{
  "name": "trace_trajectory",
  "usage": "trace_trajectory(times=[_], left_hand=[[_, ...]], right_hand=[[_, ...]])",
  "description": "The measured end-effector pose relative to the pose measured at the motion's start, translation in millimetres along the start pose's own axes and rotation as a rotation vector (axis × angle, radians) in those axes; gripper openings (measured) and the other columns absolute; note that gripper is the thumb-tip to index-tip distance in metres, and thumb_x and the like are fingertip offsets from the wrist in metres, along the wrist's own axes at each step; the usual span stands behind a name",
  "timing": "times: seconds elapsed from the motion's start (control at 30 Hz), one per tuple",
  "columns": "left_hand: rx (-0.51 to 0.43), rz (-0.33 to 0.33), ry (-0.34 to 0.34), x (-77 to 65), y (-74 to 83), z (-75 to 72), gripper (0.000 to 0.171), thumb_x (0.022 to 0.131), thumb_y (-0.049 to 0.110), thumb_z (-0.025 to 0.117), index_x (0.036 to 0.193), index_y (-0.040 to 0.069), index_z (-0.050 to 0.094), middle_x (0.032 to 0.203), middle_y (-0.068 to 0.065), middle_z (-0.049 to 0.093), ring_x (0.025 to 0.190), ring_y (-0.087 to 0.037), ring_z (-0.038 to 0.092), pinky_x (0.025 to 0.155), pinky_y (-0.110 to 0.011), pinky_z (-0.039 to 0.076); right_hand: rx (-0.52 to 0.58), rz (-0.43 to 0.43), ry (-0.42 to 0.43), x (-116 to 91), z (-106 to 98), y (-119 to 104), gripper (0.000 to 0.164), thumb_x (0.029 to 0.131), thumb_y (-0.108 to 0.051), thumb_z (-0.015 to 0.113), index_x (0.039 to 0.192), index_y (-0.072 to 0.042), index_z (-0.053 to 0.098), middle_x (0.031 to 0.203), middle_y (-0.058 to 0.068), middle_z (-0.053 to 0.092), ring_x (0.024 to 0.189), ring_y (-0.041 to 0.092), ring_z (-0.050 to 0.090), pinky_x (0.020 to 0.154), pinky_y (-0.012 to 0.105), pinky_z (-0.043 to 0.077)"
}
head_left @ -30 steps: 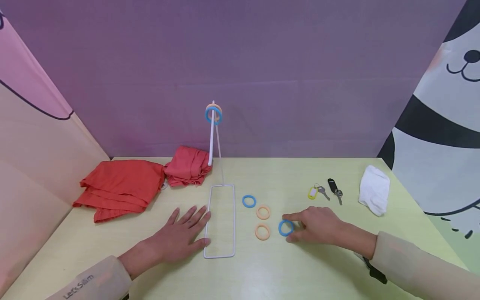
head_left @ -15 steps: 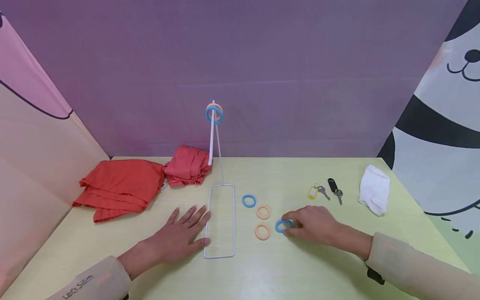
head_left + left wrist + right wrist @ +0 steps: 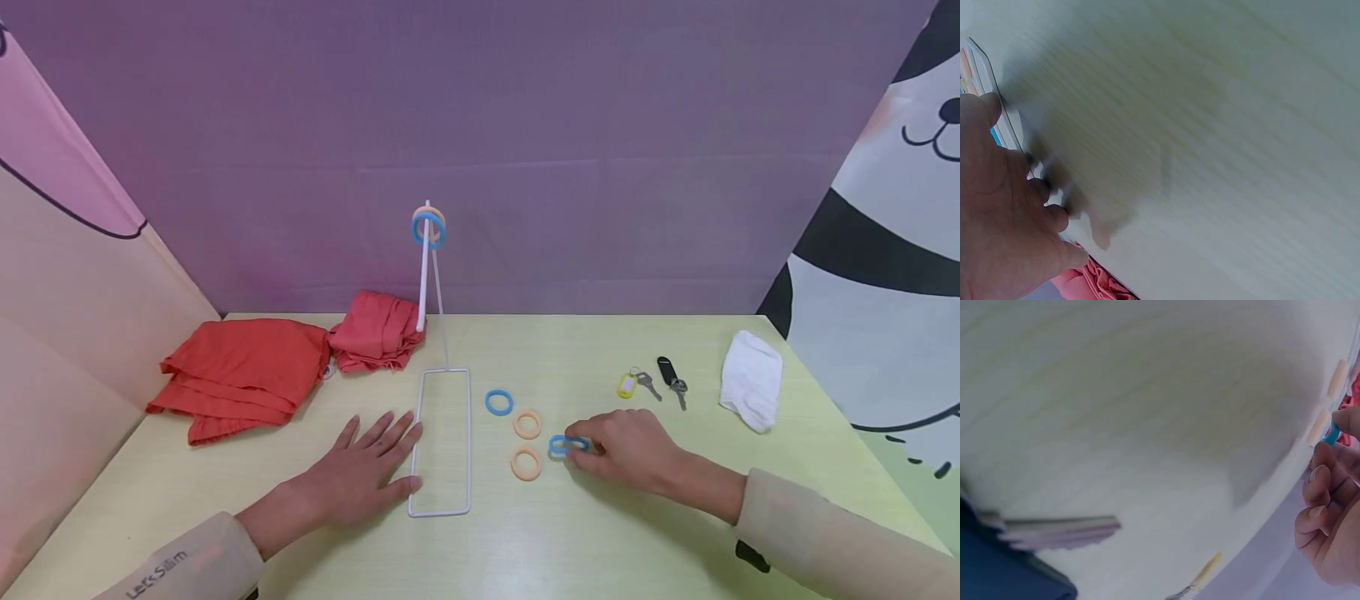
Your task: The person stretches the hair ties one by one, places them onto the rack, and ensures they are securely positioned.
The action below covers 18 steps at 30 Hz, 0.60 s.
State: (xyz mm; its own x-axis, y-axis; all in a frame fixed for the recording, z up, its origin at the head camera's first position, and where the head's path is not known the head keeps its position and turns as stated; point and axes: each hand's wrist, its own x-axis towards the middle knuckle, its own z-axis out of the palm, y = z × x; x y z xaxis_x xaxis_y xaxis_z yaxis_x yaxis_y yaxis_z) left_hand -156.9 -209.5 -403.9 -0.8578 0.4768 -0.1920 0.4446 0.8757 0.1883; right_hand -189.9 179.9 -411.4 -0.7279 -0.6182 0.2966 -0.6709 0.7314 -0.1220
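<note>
My right hand [image 3: 626, 446] pinches a blue ring [image 3: 557, 447] between thumb and index finger, close over the table. The ring appears narrow, tilted towards its edge; the right wrist view shows a bit of this blue ring [image 3: 1332, 435] between the fingertips. My left hand [image 3: 360, 475] lies palm down with spread fingers, its fingertips and thumb at the left side of a white wire stand [image 3: 469, 450]. On the stand's raised arm hang a blue ring [image 3: 415, 237] and an orange ring [image 3: 442, 214]. Between stand and right hand lie another blue ring and two orange rings [image 3: 514, 463].
Two red cloths, one larger [image 3: 247, 367] and one smaller [image 3: 378, 329], lie at the back left. Behind my right hand are a key with a yellow tag [image 3: 626, 385] and a key with a black fob [image 3: 665, 370]. A white cloth [image 3: 752, 382] lies farther right.
My right thumb and index finger have come together on the blue ring, which has shifted slightly left and tipped from lying flat towards its edge. The left hand stays in place.
</note>
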Motion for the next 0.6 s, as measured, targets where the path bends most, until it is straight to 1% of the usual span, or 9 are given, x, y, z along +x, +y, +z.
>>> trace_trajectory(times=[0.13, 0.23, 0.37, 0.47, 0.6], left_hand=[[-0.001, -0.003, -0.001, -0.4, 0.8, -0.8, 0.077, 0.100, 0.060, 0.043, 0.160, 0.016, 0.025, 0.169, -0.006, 0.018, 0.156, -0.037, 0.015, 0.120, -0.069, 0.006], [-0.002, -0.005, -0.002, -1.0, 0.6, -0.5, 0.077, 0.100, 0.061, 0.043, 0.160, 0.017, 0.025, 0.169, -0.006, 0.019, 0.156, -0.037, 0.014, 0.120, -0.069, 0.006], [-0.001, -0.009, -0.011, 0.0, -0.1, 0.5, 0.077, 0.100, 0.061, 0.042, 0.161, 0.018, 0.023, 0.169, -0.005, 0.017, 0.156, -0.036, 0.013, 0.121, -0.068, 0.005], [0.003, -0.017, -0.023, 0.9, 0.2, 0.5, 0.077, 0.100, 0.062, 0.042, 0.161, 0.020, 0.021, 0.170, -0.003, 0.015, 0.157, -0.034, 0.011, 0.122, -0.066, 0.004], [0.004, -0.022, -0.023, 0.6, 1.0, 0.2, 0.077, 0.101, 0.061, 0.042, 0.161, 0.020, 0.021, 0.170, -0.003, 0.015, 0.157, -0.034, 0.011, 0.122, -0.066, 0.004]], right_hand=[[0.000, -0.022, 0.078, 3, -8, -3, 0.009, 0.085, -0.029, 0.075, 0.093, -0.030, 0.074, 0.053, -0.021, 0.038, 0.050, -0.008, 0.030, 0.042, 0.015, 0.021], [-0.002, -0.059, 0.170, 8, -18, -8, 0.011, 0.082, -0.028, 0.076, 0.093, -0.029, 0.074, 0.052, -0.022, 0.037, 0.050, -0.010, 0.027, 0.043, 0.014, 0.019], [0.003, -0.132, 0.296, 16, -35, -17, 0.014, 0.081, -0.028, 0.077, 0.095, -0.026, 0.075, 0.054, -0.021, 0.040, 0.051, -0.011, 0.030, 0.044, 0.012, 0.020], [0.011, -0.206, 0.370, 25, -51, -28, 0.013, 0.085, -0.031, 0.075, 0.097, -0.025, 0.075, 0.055, -0.019, 0.043, 0.051, -0.009, 0.035, 0.045, 0.011, 0.024], [0.016, -0.302, 0.472, 42, -80, -50, 0.018, 0.094, -0.037, 0.065, 0.099, -0.023, 0.075, 0.055, -0.015, 0.048, 0.050, -0.003, 0.039, 0.044, 0.013, 0.029]])
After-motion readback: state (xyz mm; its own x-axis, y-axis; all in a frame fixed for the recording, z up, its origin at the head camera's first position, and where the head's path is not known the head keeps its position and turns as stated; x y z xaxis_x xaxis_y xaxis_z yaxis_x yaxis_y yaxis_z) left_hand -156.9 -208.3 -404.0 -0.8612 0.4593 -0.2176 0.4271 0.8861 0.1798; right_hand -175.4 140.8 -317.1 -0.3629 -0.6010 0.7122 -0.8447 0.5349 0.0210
